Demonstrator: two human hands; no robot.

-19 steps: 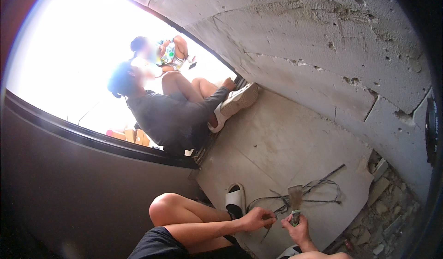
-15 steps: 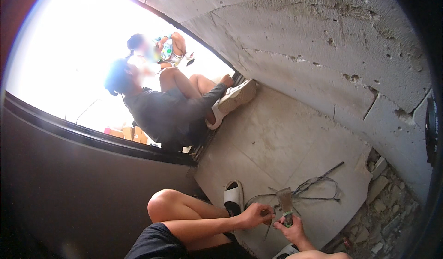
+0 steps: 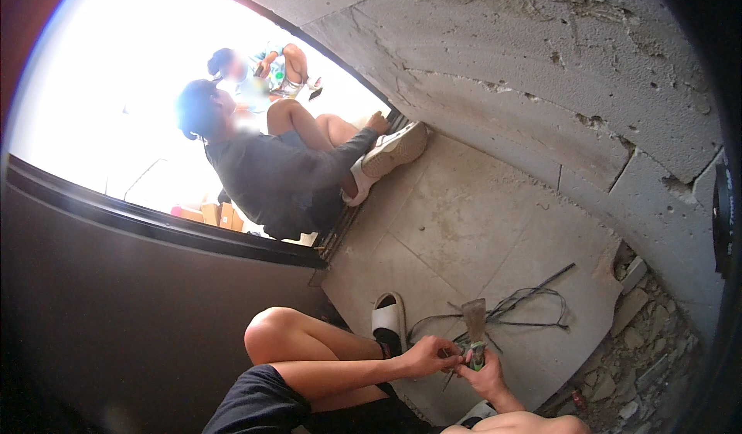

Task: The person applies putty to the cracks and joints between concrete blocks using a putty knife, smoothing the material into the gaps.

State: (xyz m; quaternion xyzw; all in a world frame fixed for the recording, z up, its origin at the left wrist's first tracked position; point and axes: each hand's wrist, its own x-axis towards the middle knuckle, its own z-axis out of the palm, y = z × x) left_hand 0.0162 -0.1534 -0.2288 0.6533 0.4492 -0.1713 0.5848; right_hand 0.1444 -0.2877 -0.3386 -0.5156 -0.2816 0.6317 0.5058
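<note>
My right hand (image 3: 487, 378) is wrapped round the green and black handle of a scraper (image 3: 474, 319), its flat metal blade pointing away from me. Close against it, my left hand (image 3: 427, 357) pinches a thin dark cable (image 3: 447, 381), whose end hangs below the fingers. The fingertips of both hands meet near the scraper's handle; exactly what lies between them is too small to make out. Just beyond the blade, loops of dark cable (image 3: 533, 293) lie on the floor.
Broken rubble (image 3: 641, 341) fills a strip along the rough block wall (image 3: 533, 86) at right. A person (image 3: 270, 175) sits in the bright doorway, another (image 3: 282, 71) crouches outside. A dark panel (image 3: 154, 318) stands at left. Pale slabs (image 3: 456, 225) cover the floor.
My hands have come together, and the scraper has moved slightly nearer my left hand. The view has shifted a little. Both hands keep their grip.
</note>
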